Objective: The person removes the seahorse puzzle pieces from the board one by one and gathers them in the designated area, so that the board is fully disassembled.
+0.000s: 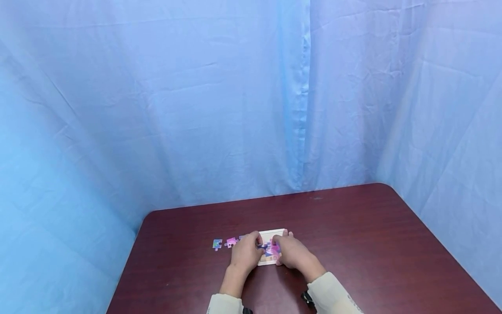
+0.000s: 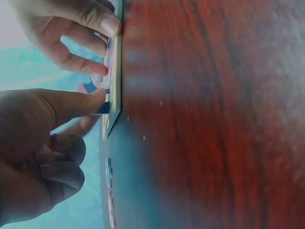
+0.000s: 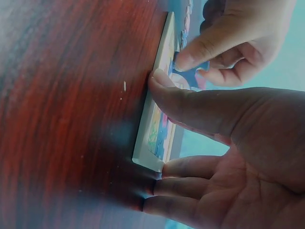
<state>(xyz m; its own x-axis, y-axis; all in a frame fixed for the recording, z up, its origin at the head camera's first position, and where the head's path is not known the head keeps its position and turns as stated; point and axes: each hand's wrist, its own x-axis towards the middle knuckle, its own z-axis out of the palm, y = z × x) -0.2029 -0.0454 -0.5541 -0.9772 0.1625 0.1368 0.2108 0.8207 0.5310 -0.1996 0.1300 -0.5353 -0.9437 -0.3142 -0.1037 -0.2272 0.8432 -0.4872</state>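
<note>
The person's left hand (image 1: 245, 253) pinches a dark blue puzzle piece (image 2: 104, 109) between thumb and index finger, its other fingers curled in toward the palm. The piece is tilted over the left part of a shallow, pale-rimmed puzzle tray (image 1: 268, 263); whether it touches the tray's floor cannot be told. The right hand (image 1: 294, 251) grips the tray's right side, thumb against the near edge and the other fingers around the right end and far corner. Between the hands, pink, blue and purple pieces (image 1: 274, 249) lie in the tray, part of its pale floor showing above them. Just left of the left hand, loose pieces lie in a row on the table: a blue-green one (image 1: 217, 244), a pink one (image 1: 231, 242), and another partly hidden by the hand. Cream sleeves (image 1: 334, 293) cover the forearms. The dark reddish-brown table (image 1: 361, 235) has rounded far corners, and light blue curtains (image 1: 219, 113) hang around it.
</note>
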